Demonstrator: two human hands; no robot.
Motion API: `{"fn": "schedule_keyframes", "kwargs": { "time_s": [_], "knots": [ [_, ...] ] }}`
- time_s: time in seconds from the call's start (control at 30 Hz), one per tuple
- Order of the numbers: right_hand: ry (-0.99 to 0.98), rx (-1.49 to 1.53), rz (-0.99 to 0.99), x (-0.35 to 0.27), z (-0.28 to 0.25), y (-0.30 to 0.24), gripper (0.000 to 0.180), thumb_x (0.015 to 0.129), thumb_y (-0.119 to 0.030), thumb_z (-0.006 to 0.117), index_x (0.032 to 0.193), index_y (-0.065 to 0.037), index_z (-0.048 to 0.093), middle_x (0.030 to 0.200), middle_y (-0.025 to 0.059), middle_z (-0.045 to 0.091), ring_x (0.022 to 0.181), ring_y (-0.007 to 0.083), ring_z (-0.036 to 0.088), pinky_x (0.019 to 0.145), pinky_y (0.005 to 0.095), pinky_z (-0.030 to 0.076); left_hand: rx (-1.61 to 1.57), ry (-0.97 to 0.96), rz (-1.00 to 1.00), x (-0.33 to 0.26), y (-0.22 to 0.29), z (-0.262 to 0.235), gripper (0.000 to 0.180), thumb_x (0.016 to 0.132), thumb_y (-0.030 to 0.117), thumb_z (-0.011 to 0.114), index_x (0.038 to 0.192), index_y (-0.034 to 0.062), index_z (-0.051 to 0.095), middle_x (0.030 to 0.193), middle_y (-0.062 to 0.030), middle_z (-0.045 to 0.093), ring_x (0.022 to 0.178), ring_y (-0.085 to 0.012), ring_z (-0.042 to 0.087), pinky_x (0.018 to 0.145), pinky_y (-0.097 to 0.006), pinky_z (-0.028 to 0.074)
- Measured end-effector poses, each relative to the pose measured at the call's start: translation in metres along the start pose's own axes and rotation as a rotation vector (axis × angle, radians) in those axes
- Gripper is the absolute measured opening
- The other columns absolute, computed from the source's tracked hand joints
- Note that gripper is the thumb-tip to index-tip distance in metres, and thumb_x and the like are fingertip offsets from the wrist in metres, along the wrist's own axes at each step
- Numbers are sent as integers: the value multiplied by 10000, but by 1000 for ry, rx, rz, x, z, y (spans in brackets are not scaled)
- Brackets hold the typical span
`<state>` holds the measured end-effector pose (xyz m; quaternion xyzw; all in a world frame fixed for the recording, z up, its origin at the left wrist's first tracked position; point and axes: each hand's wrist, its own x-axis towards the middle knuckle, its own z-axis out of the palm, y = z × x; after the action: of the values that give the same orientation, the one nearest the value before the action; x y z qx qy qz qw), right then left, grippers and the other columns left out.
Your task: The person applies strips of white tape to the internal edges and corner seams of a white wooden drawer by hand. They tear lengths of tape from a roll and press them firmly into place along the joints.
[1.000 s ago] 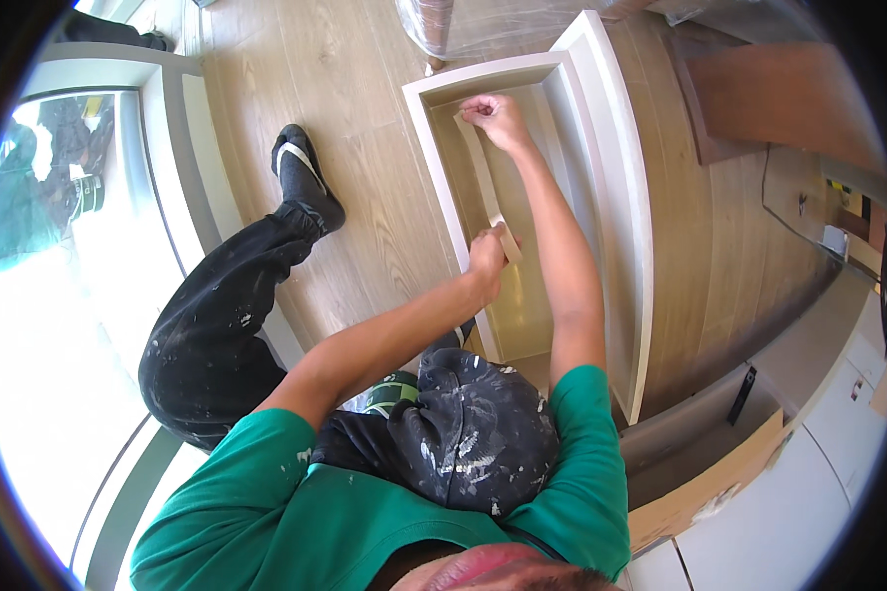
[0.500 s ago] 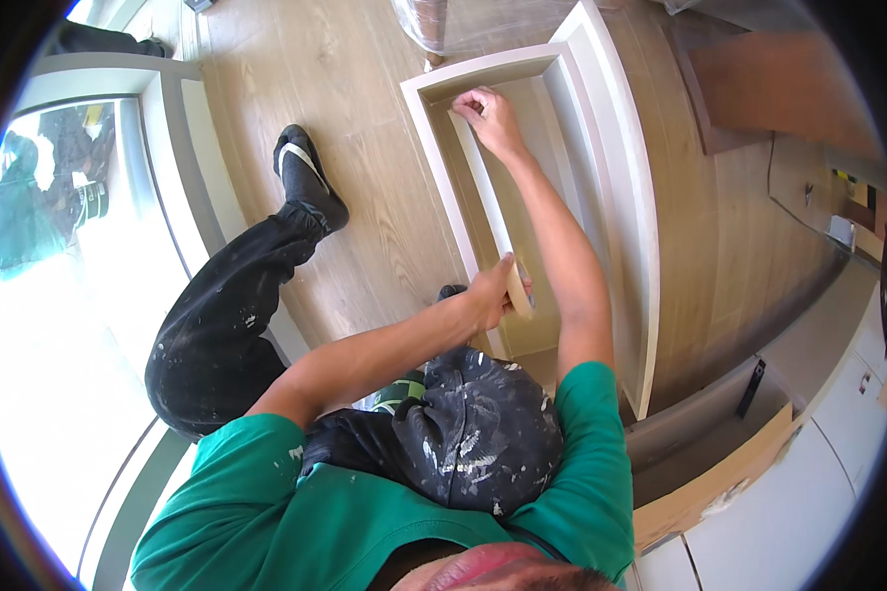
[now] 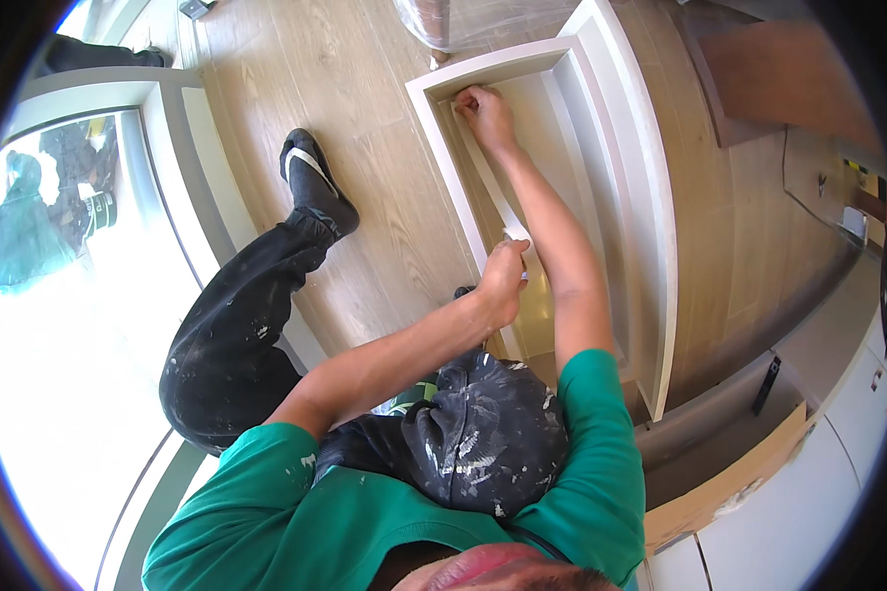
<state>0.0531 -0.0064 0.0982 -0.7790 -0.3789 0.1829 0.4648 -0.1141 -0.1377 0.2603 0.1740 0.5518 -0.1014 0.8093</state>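
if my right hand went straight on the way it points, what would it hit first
Probably the inner wall of the pale drawer-like box, by its far left corner; the right hand looks very near it, but depth is unclear.

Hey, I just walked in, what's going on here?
Someone in a green shirt leans over an open pale box on the wooden floor. Their right hand pinches a pale strip at the box's far left corner; their left hand grips it nearer the body. The strip runs inside the box between both hands.
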Motion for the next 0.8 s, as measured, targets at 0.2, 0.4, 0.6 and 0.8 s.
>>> {"fn": "schedule_keyframes", "kwargs": {
  "time_s": [0.2,0.4,0.6,0.8],
  "knots": [
    [72,-72,-44,-11,0,-21,112,788,-81,735,898,-93,714,899,85,703,863,281,681,734,408,543,-45,10,32,-27,0,8,672,1003,281,454,1531,-56,210,1608,-203,225,1501,-333,175,1205,-480,195],
    [175,-102,-84,-12,9,-18,102,799,-89,730,900,-101,719,895,72,704,880,270,671,746,393,538,-29,-48,47,-22,0,-1,644,1025,288,402,1537,-51,208,1618,-185,228,1504,-322,176,1211,-476,170],
    [205,-118,-96,-15,11,-23,94,784,-84,726,874,-110,718,875,64,699,869,278,665,732,416,538,-31,-39,50,-18,-3,-4,620,1030,292,380,1531,-45,237,1607,-172,266,1501,-316,187,1211,-476,155],
    [243,-147,-101,-17,12,-21,81,777,-90,723,854,-116,715,861,69,694,861,285,660,717,431,537,-27,-33,56,-14,-4,-6,570,1030,290,369,1502,-25,309,1553,-137,364,1447,-275,285,1188,-459,190]
  ]
}}
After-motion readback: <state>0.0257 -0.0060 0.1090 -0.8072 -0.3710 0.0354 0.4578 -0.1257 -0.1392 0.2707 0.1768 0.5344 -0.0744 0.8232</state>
